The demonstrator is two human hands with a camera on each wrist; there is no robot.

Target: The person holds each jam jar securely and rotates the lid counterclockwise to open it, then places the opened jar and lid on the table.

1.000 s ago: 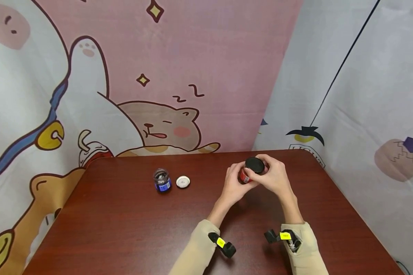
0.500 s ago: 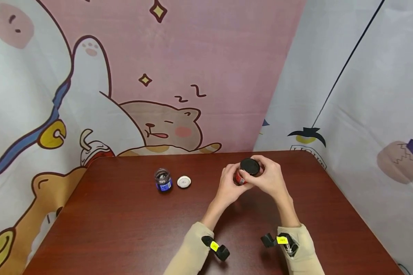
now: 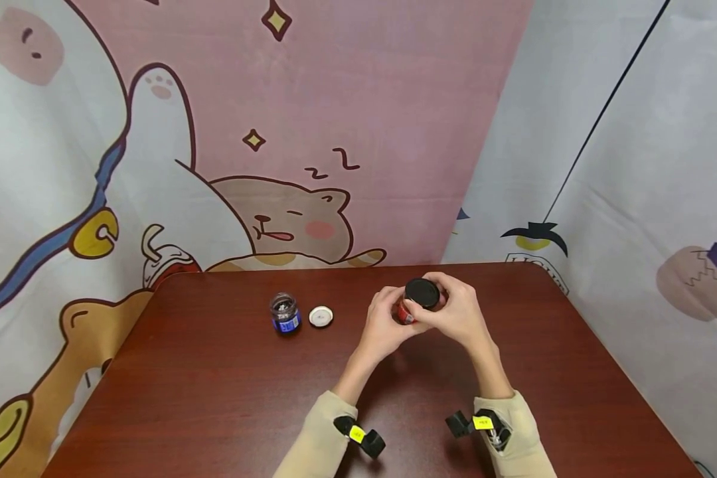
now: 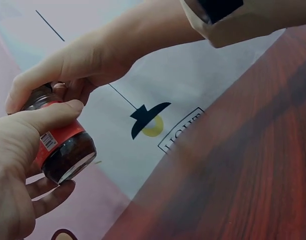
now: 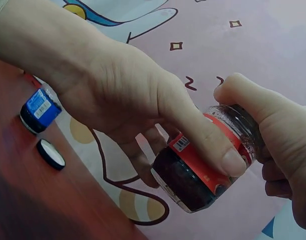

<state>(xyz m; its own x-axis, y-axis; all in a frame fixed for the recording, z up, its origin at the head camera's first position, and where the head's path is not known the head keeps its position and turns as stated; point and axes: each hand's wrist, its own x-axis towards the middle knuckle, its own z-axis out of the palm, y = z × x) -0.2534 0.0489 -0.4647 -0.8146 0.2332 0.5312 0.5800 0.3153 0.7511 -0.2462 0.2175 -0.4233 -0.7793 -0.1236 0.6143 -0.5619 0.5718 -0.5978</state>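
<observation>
A glass jar (image 3: 405,315) with a red label and dark contents is held up over the far part of the table. My left hand (image 3: 384,326) grips its body, the thumb lying across the red label in the right wrist view. Thumb and fingers of my right hand (image 3: 459,312) hold the black lid (image 3: 422,293) at the top. The jar (image 5: 185,175) is tilted in both wrist views, and its base shows past the left fingers. The lid is mostly hidden behind the right hand in the wrist views.
On the brown table (image 3: 245,392), left of the hands, stands a lidless jar (image 3: 285,317) with a blue label. Beside it lies a lid (image 3: 320,317), its white inside facing up. A cartoon-printed cloth (image 3: 394,133) hangs behind the table.
Both hands have moved left and slightly nearer with the red-labelled jar, keeping their grip on it and its lid. The blue-labelled jar and the loose lid have stayed in place.
</observation>
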